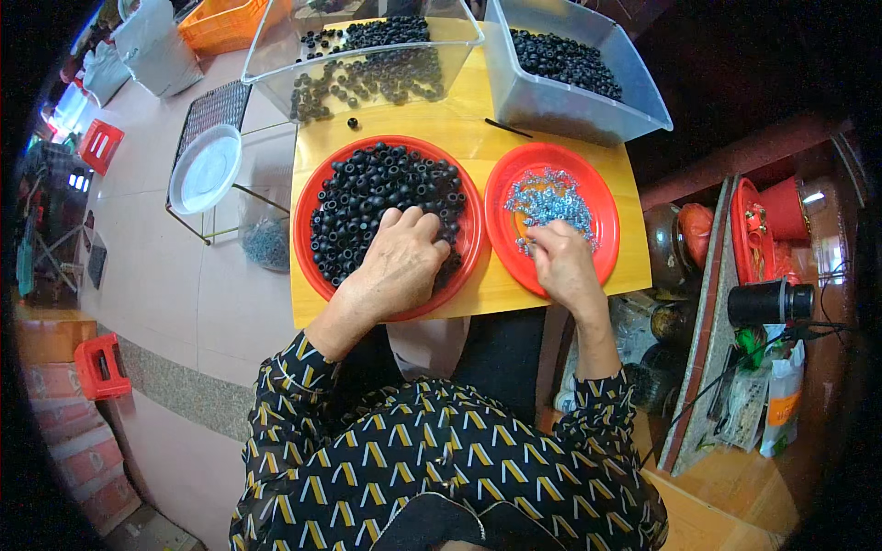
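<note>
My left hand (404,257) rests with curled fingers on a heap of small round black hollow knobs (377,184). These fill a red round tray (308,262) on the yellow table; what lies under the fingertips is hidden. To the right, a second red plate (602,243) carries a loose pile of small shiny silvery metal pieces (556,197), too small to name by kind. Over the near edge of that pile my right hand (568,266) has its thumb and fingers pinched together. Anything between them is too small to make out.
Behind the plates stand two clear plastic bins (266,78) (588,106) holding more black knobs. One loose knob (353,123) and a thin black stick (507,129) lie on the yellow table (450,119). A white basin (207,170) sits left on a rack; a cluttered shelf (703,340) is at right.
</note>
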A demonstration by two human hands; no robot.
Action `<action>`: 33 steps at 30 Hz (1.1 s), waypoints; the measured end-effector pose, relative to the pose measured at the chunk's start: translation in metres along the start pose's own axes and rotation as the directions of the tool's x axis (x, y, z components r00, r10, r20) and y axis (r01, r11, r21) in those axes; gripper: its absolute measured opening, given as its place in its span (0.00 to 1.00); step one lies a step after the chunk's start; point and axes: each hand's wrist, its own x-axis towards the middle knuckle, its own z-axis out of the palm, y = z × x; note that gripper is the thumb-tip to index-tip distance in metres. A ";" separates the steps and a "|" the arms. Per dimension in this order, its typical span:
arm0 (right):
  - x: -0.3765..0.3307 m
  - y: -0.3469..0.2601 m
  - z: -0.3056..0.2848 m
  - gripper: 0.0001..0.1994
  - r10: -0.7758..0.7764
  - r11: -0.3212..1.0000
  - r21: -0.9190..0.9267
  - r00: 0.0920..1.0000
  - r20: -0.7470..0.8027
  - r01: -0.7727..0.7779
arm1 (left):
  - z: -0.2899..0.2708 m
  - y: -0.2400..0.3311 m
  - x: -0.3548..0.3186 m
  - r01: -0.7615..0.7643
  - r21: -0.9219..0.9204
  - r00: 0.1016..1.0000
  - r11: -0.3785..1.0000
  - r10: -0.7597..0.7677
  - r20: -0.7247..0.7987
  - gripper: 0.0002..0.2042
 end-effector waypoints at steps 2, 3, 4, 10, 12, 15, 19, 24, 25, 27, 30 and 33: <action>0.003 -0.009 0.002 0.08 -0.074 0.989 -0.123 0.996 0.044 0.079 | 0.001 -0.003 0.000 -0.011 -0.005 1.000 1.000 0.011 0.006 0.06; 0.004 -0.008 -0.001 0.08 -0.079 0.988 -0.128 0.996 0.047 0.084 | 0.001 0.000 0.002 -0.007 -0.007 1.000 1.000 0.007 0.000 0.06; 0.004 -0.006 -0.003 0.07 -0.115 0.979 -0.163 0.991 0.064 0.124 | 0.003 0.002 0.004 -0.014 -0.005 1.000 1.000 0.014 -0.020 0.06; 0.005 0.008 0.007 0.07 -0.202 0.959 -0.185 0.975 0.093 0.217 | 0.005 0.002 0.004 -0.032 -0.001 0.999 0.999 0.032 -0.044 0.07; 0.006 0.010 0.010 0.07 -0.211 0.960 -0.172 0.974 0.086 0.223 | 0.004 0.002 0.004 -0.029 -0.001 0.999 1.000 0.029 -0.032 0.06; 0.007 0.008 0.013 0.06 -0.256 0.942 -0.208 0.965 0.053 0.262 | 0.005 0.001 0.004 -0.028 -0.002 0.999 1.000 0.028 -0.029 0.06; 0.007 0.007 0.011 0.06 -0.260 0.953 -0.159 0.966 0.006 0.258 | 0.007 -0.002 0.001 -0.043 -0.052 0.996 0.998 0.039 -0.082 0.04; 0.010 0.006 -0.001 0.07 -0.158 0.985 -0.085 0.980 -0.117 0.149 | 0.001 -0.006 -0.010 -0.072 -0.204 0.960 0.976 0.012 -0.280 0.05; 0.014 0.004 -0.002 0.07 -0.164 0.984 -0.095 0.979 -0.124 0.153 | 0.000 -0.005 -0.015 -0.073 -0.203 0.960 0.976 0.013 -0.280 0.05; 0.021 0.000 -0.001 0.07 -0.173 0.982 -0.105 0.976 -0.131 0.160 | -0.003 -0.001 -0.025 -0.050 -0.465 0.933 0.884 -0.125 -0.337 0.09; 0.035 -0.003 0.004 0.07 -0.274 0.958 -0.130 0.952 -0.137 0.257 | -0.001 0.007 -0.040 -0.041 -0.616 0.915 0.787 -0.218 -0.339 0.09; 0.042 0.000 0.012 0.07 -0.297 0.937 -0.209 0.954 -0.049 0.281 | 0.000 0.011 -0.055 -0.017 -0.699 0.909 0.715 -0.280 -0.308 0.08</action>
